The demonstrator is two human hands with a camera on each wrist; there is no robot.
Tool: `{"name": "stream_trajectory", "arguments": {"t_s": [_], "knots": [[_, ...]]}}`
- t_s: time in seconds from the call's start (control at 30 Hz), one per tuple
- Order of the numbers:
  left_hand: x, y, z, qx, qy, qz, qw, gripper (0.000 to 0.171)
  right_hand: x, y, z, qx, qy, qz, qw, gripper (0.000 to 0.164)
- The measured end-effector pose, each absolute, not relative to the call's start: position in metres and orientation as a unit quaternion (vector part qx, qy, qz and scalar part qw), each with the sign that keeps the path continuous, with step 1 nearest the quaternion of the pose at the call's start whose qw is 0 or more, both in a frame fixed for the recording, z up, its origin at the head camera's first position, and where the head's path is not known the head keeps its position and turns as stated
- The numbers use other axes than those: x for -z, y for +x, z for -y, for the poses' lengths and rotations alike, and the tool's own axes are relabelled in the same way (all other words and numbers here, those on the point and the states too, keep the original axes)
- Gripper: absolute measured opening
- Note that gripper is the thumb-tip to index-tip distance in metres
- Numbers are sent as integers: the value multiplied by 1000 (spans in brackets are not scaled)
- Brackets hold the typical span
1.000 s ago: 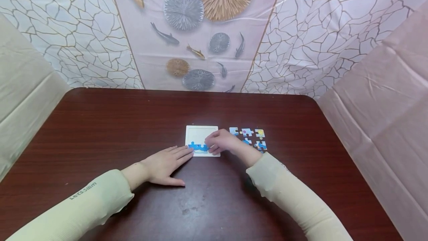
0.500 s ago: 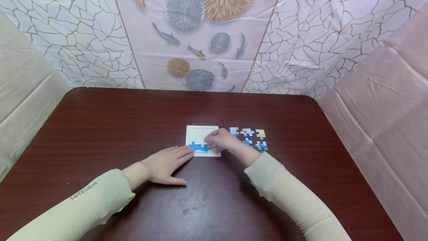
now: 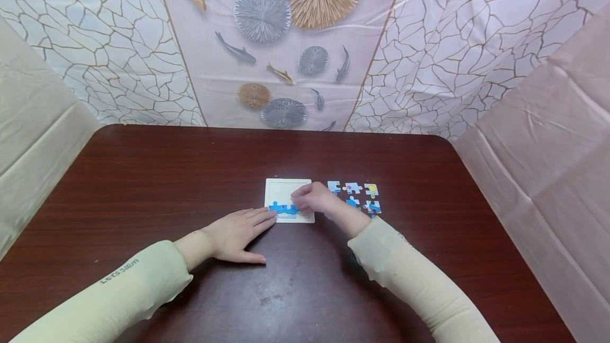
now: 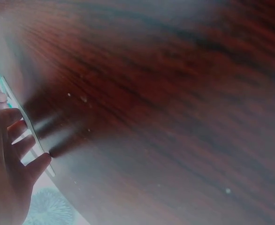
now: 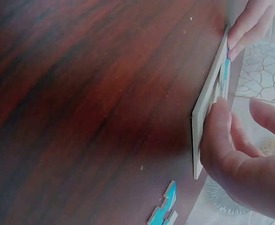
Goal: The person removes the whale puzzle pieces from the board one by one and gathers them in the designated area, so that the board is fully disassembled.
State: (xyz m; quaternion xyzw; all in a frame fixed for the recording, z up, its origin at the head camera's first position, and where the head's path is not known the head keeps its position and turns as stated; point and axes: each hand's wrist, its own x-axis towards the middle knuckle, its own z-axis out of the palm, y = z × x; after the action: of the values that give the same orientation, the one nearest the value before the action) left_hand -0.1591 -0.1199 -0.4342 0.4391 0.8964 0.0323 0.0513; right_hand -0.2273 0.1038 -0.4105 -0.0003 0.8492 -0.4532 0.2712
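A white puzzle tray (image 3: 287, 180) lies flat on the table, with joined blue jigsaw pieces (image 3: 284, 209) along its near side. My left hand (image 3: 238, 234) lies spread, its fingertips on the tray's near left corner and the palm on the table. My right hand (image 3: 314, 198) is bent over the tray's right side. In the right wrist view, bent fingers (image 5: 217, 131) touch down inside the tray, while another digit stands raised apart. No piece shows pinched between them. The spot under these fingertips is partly hidden.
Several loose jigsaw pieces (image 3: 352, 188) lie right of the tray, some partly hidden behind the right wrist. The dark red wooden table (image 3: 167, 173) reaches back to a patterned cloth backdrop (image 3: 276, 68). Plain cloth walls (image 3: 538, 163) stand at both sides.
The right fingers have shifted slightly up and drawn together over the tray's right side. The left hand and the loose pieces stay where they were.
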Motion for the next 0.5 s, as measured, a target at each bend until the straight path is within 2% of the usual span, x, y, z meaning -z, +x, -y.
{"name": "stream_trajectory", "arguments": {"t_s": [0.3,0.5], "knots": [[433,-158,119,-25,435,-897,72,84,416,-225,-102,470,-31,-837,277,21],[432,-158,119,-22,431,-899,77,84,417,-223,-100,469,-16,-843,264,22]]}}
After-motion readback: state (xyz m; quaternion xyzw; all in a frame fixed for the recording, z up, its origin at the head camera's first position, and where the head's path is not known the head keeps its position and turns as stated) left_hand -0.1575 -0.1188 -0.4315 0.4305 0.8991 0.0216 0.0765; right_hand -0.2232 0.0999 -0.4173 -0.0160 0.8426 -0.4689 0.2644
